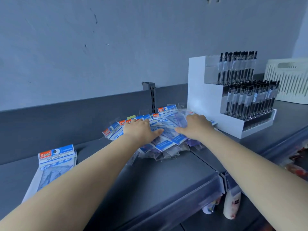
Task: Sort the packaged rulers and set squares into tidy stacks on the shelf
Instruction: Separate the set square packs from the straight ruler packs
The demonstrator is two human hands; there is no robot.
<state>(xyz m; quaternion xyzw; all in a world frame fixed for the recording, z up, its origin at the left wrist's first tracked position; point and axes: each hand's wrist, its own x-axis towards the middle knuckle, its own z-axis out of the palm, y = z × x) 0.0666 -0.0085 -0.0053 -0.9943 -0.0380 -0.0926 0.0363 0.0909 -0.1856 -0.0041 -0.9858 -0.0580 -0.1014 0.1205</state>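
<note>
Grip: I am resting both hands palm-down on the loose heap of packets [164, 139], fingers spread and fairly straight, pinching nothing. The left hand [141, 130] is pressing the heap's left half; the right hand [194, 126] is covering its right half, and the two thumbs are pointing toward each other over the middle.

Task items: the heap is lying on the grey shelf [150, 177], fanned out in overlapping layers with the red-and-blue header cards toward the back rail [66, 112]. A tidy stack [55, 165] of the same packets is already sitting well apart on the left, partly hidden under my left forearm.

Step in hand: I am judging this to be the gathering stage, with most of the sorting still to do. The next move is calling for curling the fingers round a few packets, squaring their edges and carrying them clear.

Edges and room: the heap's near corners are lying close to the seam between two shelf panels, well back from the front lip. Bare shelf is lying open between heap and stack. On the right, the white pen display [205, 100] is standing just beside the heap, so sideways room there is tight; a ribbed basket [290, 80] is standing behind it.
</note>
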